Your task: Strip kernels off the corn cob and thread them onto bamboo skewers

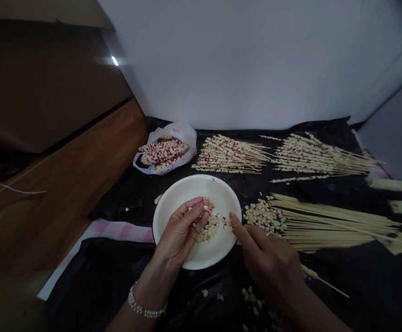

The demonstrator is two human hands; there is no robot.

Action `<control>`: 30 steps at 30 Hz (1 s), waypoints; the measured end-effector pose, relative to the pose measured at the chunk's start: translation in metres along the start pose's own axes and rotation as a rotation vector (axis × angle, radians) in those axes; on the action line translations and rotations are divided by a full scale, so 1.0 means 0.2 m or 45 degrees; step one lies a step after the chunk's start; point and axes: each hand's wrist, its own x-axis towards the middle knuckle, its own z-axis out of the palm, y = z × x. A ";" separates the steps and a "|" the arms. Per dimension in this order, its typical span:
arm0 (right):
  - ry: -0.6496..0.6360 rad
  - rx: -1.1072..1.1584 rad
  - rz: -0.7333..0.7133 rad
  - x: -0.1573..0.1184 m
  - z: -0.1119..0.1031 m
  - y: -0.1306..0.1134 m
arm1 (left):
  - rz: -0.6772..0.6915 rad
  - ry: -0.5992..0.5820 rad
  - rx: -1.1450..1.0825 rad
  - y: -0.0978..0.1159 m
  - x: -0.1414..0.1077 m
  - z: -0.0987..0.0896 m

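Observation:
A white bowl with pale and dark red corn kernels in it stands in front of me. Over it, my left hand is closed, with thumb and fingers curled around a few kernels. At the bowl's right rim, my right hand wraps around a skewer of corn kernels. The skewer's bare end sticks out behind this hand, and its tip with kernels shows in front of the fingers. My palm hides the middle of the skewer.
Corn cobs lie in a white plastic bag. Two piles of kernel-threaded skewers lie at the back. Bare sticks and loose kernels are on the right. Black plastic sheeting covers the surface, before a white wall.

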 end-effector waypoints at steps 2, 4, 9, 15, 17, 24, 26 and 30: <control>0.006 -0.006 -0.004 0.00 0.00 0.00 | -0.003 0.004 -0.011 0.00 0.00 0.00; 0.012 -0.006 -0.005 0.01 0.00 0.00 | 0.010 -0.006 -0.018 0.00 0.00 0.00; -0.009 -0.031 -0.010 0.00 0.00 0.00 | 0.077 -0.024 0.004 -0.01 0.00 -0.01; -0.004 -0.005 -0.001 0.00 0.00 0.00 | 0.123 -0.034 0.024 -0.02 0.00 -0.01; 0.002 -0.005 -0.007 0.00 0.00 0.00 | 0.090 -0.024 0.014 -0.02 0.00 -0.01; 0.000 -0.012 -0.016 0.00 -0.01 0.00 | -0.023 0.020 -0.009 -0.01 -0.01 0.00; 0.012 -0.026 -0.030 0.01 -0.01 0.00 | -0.050 0.028 -0.019 0.00 -0.01 0.00; 0.041 -0.067 -0.047 0.01 -0.01 -0.01 | -0.071 0.011 -0.044 -0.01 -0.01 0.00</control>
